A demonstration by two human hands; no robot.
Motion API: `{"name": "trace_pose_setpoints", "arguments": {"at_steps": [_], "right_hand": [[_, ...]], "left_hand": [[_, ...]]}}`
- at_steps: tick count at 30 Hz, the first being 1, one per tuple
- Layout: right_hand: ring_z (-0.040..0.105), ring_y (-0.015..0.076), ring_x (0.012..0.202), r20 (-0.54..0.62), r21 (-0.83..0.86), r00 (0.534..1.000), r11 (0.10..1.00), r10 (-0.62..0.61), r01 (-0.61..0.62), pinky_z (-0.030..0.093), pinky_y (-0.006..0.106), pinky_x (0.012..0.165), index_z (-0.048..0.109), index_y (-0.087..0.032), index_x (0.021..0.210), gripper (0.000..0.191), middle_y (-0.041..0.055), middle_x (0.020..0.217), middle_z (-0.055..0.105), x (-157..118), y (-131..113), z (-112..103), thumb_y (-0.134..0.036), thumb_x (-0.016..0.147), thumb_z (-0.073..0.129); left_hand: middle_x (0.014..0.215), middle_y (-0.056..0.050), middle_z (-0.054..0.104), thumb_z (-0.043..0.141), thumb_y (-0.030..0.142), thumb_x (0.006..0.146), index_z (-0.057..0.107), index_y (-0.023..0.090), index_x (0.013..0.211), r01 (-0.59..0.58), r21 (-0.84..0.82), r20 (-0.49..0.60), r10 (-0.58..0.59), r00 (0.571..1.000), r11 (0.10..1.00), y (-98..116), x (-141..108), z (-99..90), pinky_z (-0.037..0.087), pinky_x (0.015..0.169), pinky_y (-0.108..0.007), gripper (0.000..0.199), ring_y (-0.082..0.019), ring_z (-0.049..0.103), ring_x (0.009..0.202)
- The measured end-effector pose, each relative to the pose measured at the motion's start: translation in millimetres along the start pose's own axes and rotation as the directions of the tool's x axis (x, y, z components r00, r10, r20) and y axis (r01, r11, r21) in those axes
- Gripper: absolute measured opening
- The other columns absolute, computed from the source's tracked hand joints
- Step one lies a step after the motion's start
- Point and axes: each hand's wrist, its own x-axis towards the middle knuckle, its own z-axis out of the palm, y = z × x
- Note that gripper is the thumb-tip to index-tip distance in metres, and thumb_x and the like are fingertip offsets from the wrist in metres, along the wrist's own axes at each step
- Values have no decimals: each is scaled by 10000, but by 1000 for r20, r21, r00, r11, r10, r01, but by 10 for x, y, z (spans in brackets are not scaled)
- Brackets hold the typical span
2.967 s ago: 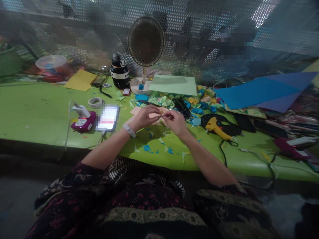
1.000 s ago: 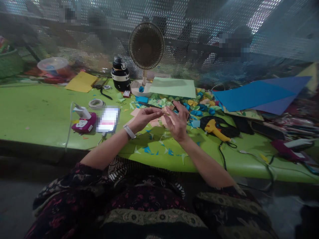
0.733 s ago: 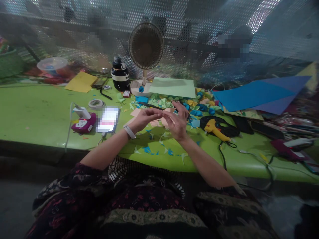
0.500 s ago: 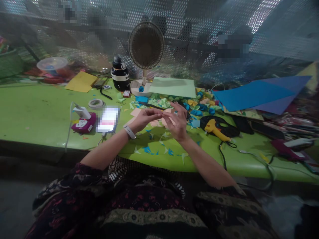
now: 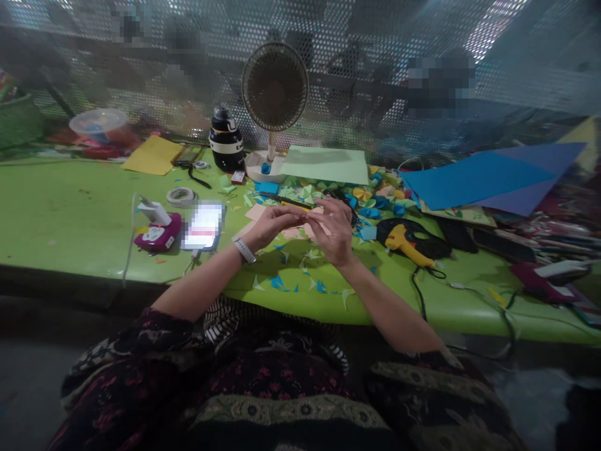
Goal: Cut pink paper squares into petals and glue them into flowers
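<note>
My left hand (image 5: 275, 225), with a pale band on its wrist, pinches at the fingertips. Its tips meet those of my right hand (image 5: 333, 232), whose thumb and forefinger are also pressed together. Whatever small thing lies between them is too small to make out. Beneath and beside the hands are pink paper pieces (image 5: 256, 212). Green, blue and yellow folded paper pieces (image 5: 362, 193) are heaped just beyond. Blue and pale paper scraps (image 5: 278, 283) lie scattered nearer the table's front edge.
Behind the hands stand a fan (image 5: 275, 88) and a dark bottle (image 5: 227, 143). To the left are a lit phone (image 5: 203, 227), a tape roll (image 5: 181, 196) and a purple power socket (image 5: 158, 235). A yellow glue gun (image 5: 408, 245) and blue sheets (image 5: 483, 175) lie right.
The raised fingers of my right hand have come down a little and curled inward. My left hand has hardly moved, and the fingertips of both hands still meet.
</note>
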Motion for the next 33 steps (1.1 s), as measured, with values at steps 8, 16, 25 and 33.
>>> {"name": "trace_pose_setpoints", "arguments": {"at_steps": [8, 16, 25, 33], "right_hand": [[591, 259, 1181, 4, -12, 1000, 1000, -27, 27, 432, 500, 1063, 735, -273, 973, 135, 62, 1128, 703, -16, 26, 29, -304, 939, 608], [618, 260, 1148, 12, -90, 1000, 995, -28, 29, 455, 504, 1041, 709, -246, 1021, 198, 78, 1119, 708, 9, -14, 10, -362, 951, 564], [537, 268, 1262, -59, -68, 998, 997, 35, -39, 422, 490, 1068, 698, -243, 912, 234, 82, 1239, 656, 14, -19, -28, -367, 966, 507], [488, 278, 1317, -2, -72, 998, 996, 60, -60, 374, 501, 1108, 688, -243, 920, 269, 80, 1300, 617, -4, -26, -39, -409, 973, 484]], "left_hand": [[988, -82, 759, 781, 347, 764, 779, 173, 887, -74, 196, 19, 72, 997, 978, 19, -10, -4, 508, 974, -383, 213, -180, 689, 943], [957, -83, 763, 766, 387, 774, 772, 179, 857, -110, 303, 7, 113, 994, 947, 90, -25, 35, 521, 946, -386, 224, -183, 682, 926], [960, -80, 757, 749, 367, 796, 780, 189, 838, -152, 320, 3, 160, 987, 935, 81, -12, 26, 530, 929, -381, 186, -185, 685, 943], [953, -70, 745, 759, 357, 790, 774, 202, 793, -213, 328, -15, 231, 973, 920, 56, 0, 8, 523, 922, -382, 155, -180, 677, 933]]}}
